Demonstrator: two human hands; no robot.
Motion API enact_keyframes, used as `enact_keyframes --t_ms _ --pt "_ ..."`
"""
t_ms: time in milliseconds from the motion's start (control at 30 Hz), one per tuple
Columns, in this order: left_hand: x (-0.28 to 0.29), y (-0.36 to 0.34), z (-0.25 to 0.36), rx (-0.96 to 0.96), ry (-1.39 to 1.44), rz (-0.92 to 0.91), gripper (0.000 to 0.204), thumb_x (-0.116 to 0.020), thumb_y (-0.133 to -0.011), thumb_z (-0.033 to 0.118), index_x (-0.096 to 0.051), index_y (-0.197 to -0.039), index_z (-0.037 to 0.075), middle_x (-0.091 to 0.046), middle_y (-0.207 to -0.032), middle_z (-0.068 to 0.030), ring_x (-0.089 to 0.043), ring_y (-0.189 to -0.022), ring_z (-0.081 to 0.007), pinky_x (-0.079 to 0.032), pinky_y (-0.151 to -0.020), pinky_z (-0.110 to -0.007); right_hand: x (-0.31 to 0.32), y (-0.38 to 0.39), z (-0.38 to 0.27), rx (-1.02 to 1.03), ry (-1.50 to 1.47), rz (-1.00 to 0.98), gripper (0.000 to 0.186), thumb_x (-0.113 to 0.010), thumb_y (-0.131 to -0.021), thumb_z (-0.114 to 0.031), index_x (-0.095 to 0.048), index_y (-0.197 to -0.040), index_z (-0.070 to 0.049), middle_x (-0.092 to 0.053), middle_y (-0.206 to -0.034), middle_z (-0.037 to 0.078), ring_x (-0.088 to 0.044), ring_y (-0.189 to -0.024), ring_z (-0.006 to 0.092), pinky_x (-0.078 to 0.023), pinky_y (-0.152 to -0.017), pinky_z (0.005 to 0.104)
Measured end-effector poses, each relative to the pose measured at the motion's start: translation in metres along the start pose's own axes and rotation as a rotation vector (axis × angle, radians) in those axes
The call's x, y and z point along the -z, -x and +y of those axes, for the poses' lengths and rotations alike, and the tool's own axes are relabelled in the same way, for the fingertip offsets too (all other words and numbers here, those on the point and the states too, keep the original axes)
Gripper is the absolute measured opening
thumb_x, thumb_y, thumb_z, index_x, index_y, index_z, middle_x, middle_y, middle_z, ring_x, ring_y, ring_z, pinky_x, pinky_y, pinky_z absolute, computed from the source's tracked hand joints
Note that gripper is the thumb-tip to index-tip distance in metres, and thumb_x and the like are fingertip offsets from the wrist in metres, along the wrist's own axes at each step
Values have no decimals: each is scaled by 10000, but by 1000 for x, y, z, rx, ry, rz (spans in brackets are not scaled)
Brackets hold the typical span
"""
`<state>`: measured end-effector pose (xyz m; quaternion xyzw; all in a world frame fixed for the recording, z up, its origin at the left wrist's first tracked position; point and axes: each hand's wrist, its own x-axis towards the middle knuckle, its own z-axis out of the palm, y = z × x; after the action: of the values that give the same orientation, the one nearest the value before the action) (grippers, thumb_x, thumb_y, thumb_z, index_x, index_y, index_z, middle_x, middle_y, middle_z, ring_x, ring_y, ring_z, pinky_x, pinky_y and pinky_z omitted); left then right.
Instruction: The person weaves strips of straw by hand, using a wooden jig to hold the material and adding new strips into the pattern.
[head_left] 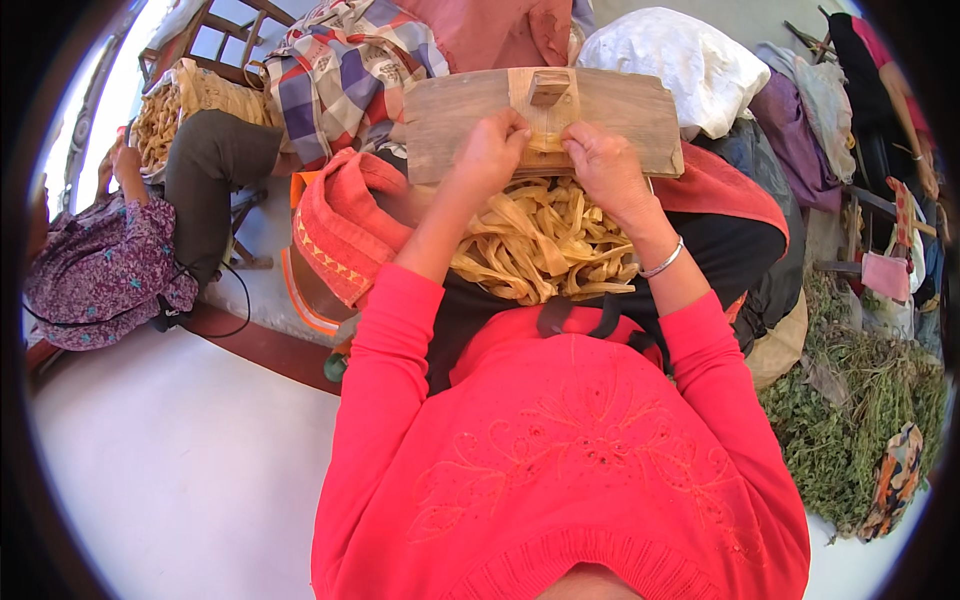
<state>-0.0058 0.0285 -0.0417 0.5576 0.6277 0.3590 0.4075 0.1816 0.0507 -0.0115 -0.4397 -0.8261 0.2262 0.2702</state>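
Note:
A weathered wooden board (440, 120) lies crosswise before me, with a paler middle section bearing a small raised wooden block (548, 90). Below that block, a yellowish-tan strip (545, 148) stretches between my hands at the board. My left hand (496, 152) has its fingertips closed at the strip's left end; my right hand (605, 170) pinches its right side. What lies inside my fingertips is partly hidden. Beneath my wrists, a heap of similar flat, curled tan strips (535, 245) rests on my lap, beside a folded red towel (340, 230).
At left, another person's hand (128, 160) is near a bag of tan strips (185, 115). A white sack (670, 65) and checked cloth (340, 70) lie beyond the board. Dried green plants (840, 420) lie at right. Another person's arm (905, 110) shows at far right.

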Motion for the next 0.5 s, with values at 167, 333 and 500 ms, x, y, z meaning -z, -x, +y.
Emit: enact_keyframes --t_ms 167,333,500 --pt "6 23 20 -91 -522 227 99 -545 -894 88 -579 -915 -2 -596 -688 -41 -565 -623 -120 -440 -564 -279 13 16 6 78 179 27 46 -589 -835 -88 -613 -843 -50 -629 -895 148 -596 -805 344 -476 -696 417" --pt "-27 50 35 10 311 23 142 -534 -920 174 -542 -934 33 -579 -654 -90 -563 -548 -187 -451 -517 -322 17 16 -35 175 -64 326 123 -604 -843 -168 -585 -782 -63 -623 -785 161 -601 -724 371 -473 -611 449" --pt "-11 73 77 363 859 -456 183 -506 -959 208 -566 -1028 50 -542 -664 3 -470 -504 -63 -392 -448 -196 39 18 -25 -132 -11 143 215 -620 -853 -227 -573 -725 -61 -587 -644 169 -603 -619 366 -459 -528 437"
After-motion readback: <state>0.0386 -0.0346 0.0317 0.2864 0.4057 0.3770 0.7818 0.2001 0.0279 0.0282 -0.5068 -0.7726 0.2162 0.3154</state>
